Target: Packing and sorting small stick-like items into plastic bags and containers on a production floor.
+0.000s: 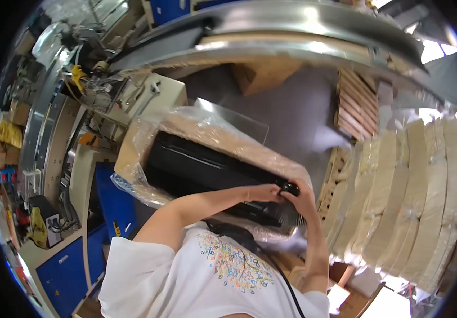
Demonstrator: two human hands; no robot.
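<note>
A long cardboard box [287, 164] with a clear plastic liner [196, 117] lies before me, and glossy black long parts [202, 164] fill much of it. Over its right end my two hands meet. My left hand [265, 193] reaches across the black parts, its fingers closed at a small dark, rounded, shiny piece [290, 189]. My right hand [303, 199] curls around the same piece from the right, thumb toward the left fingers. Just below the hands is a greyish, finely streaked thing [285, 214], too blurred to name.
Stacked plastic-wrapped cardboard bundles [398, 196] stand on the right, near a wooden pallet [356, 103]. A curved-looking metal rail [292, 45] crosses the far side. Left are a beige machine cabinet [167, 90] with a wrench [151, 95] on it, and blue cabinet doors [64, 273].
</note>
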